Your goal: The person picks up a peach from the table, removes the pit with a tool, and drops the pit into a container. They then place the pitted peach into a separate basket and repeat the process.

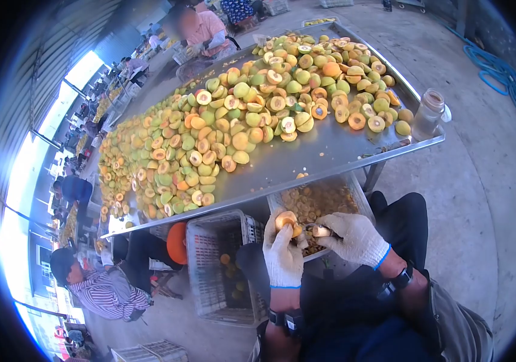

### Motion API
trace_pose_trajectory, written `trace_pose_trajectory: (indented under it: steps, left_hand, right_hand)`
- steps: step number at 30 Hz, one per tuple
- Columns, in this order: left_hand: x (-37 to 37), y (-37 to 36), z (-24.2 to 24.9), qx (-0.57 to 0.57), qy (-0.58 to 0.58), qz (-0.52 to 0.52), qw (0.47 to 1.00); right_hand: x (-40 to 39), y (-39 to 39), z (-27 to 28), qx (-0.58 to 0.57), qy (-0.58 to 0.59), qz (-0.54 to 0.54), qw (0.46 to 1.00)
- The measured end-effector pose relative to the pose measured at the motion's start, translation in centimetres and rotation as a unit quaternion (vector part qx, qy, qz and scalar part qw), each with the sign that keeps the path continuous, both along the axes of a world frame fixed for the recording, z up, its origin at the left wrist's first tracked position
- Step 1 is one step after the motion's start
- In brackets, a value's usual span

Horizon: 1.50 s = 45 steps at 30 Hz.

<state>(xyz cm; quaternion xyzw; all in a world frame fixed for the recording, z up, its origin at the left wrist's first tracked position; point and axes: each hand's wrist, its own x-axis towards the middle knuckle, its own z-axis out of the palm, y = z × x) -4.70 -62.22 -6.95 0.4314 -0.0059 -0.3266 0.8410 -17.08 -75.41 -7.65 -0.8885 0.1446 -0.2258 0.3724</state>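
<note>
My left hand (283, 253), in a white knit glove, is closed around a halved peach (286, 221) with orange flesh. Close beside it, my gloved right hand (357, 236) grips a small tool with a pale, stubby handle (321, 231); its working end is hard to make out. Both hands are over a white crate (363, 202) holding brown pits and scraps. Beyond them, a large heap of cut peaches (234, 123), green, yellow and orange, covers much of the metal table (324, 169).
A grey plastic crate (200, 301) with a few fruits stands left of my legs. A clear jar (430, 111) sits at the table's right corner. A seated person in stripes (113, 292) is at left, another person (203, 36) across. Blue hose (499, 69) lies at right.
</note>
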Motion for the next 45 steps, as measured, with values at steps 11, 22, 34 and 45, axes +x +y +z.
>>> trace_pose_trajectory:
  steps: [11, 22, 34, 45]
  left_hand:
    - [-0.5, 0.3, 0.7, 0.146, -0.153, 0.008, 0.977]
    - [0.6, 1.1, 1.2, 0.209, -0.144, -0.048, 0.966]
    - [1.2, 1.3, -0.4, 0.215, -0.066, -0.084, 0.971]
    - [0.8, 0.8, -1.0, 0.218, -0.048, -0.063, 0.973]
  right_hand:
    - [1.0, -1.6, 0.0, -0.118, 0.037, 0.02, 0.992]
    - [2.0, -2.4, 0.2, -0.138, 0.093, 0.077, 0.983]
    - [2.6, -2.4, -0.5, -0.217, 0.133, 0.072, 0.964]
    - [2.8, -2.1, -1.3, -0.235, 0.132, 0.062, 0.961]
